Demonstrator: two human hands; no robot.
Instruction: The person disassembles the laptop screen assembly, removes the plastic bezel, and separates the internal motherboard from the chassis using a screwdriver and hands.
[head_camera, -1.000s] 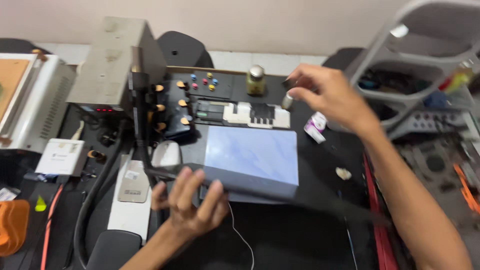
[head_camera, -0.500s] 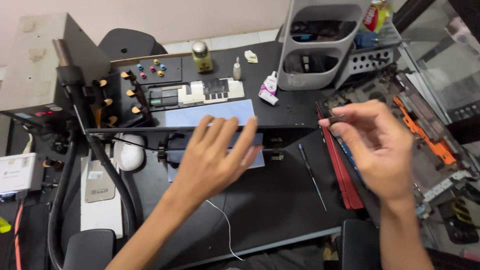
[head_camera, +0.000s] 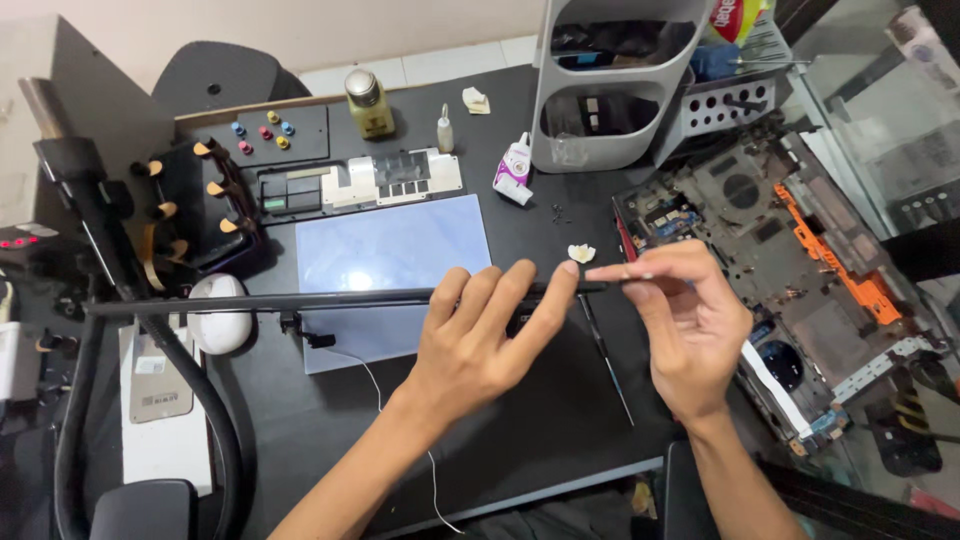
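Note:
A long thin black panel (head_camera: 300, 300), seen edge-on, stretches across the desk above a blue plate (head_camera: 390, 250). My left hand (head_camera: 480, 345) lies over the panel's right part with the fingers stretched along it and the thumb hidden beneath. My right hand (head_camera: 680, 320) pinches the panel's right end between thumb and index finger. The two index fingertips almost touch. A small white scrap (head_camera: 581, 253) lies just behind them.
An opened laptop chassis (head_camera: 790, 230) with orange parts lies at the right. A grey organiser (head_camera: 610, 110), a glue bottle (head_camera: 515, 165) and a small jar (head_camera: 368, 100) stand at the back. A thin black tool (head_camera: 606, 360) lies on the mat. A black hose (head_camera: 215, 430) curves at the left.
My left hand has left the blue plate and closed over the black panel. My right hand has moved left to the panel's end. The view has shifted slightly.

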